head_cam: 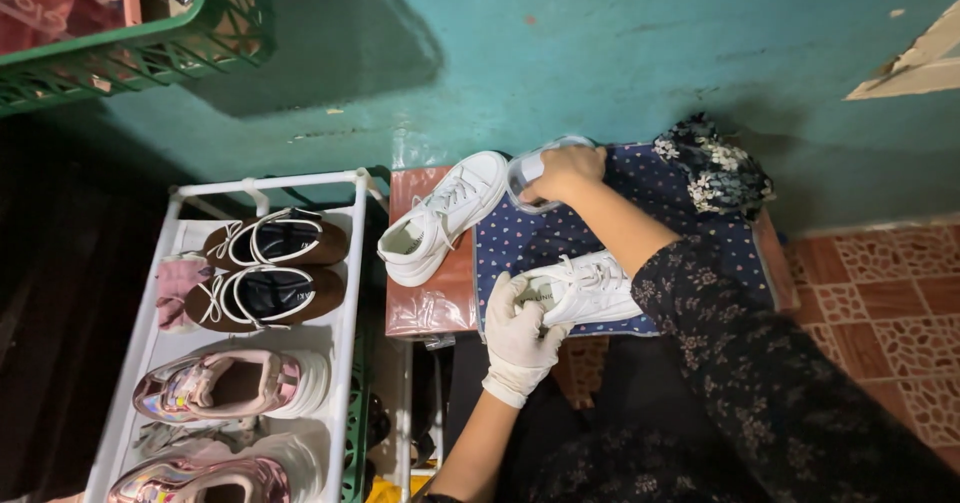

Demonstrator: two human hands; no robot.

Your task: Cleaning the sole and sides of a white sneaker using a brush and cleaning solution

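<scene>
My left hand, in a white glove, grips a white lace-up sneaker that lies on a blue dotted cloth. My right hand, bare, reaches forward and holds the rim of a clear plastic container near the wall. A second white sneaker rests on its side just left of the container, on a brown plastic-covered surface. My right sleeve is dark with a small floral print.
A white shoe rack stands at left with brown-and-white sandals and shiny pink sneakers. A green plastic crate hangs at top left. A dark floral cloth lies by the teal wall. Patterned floor tiles show at right.
</scene>
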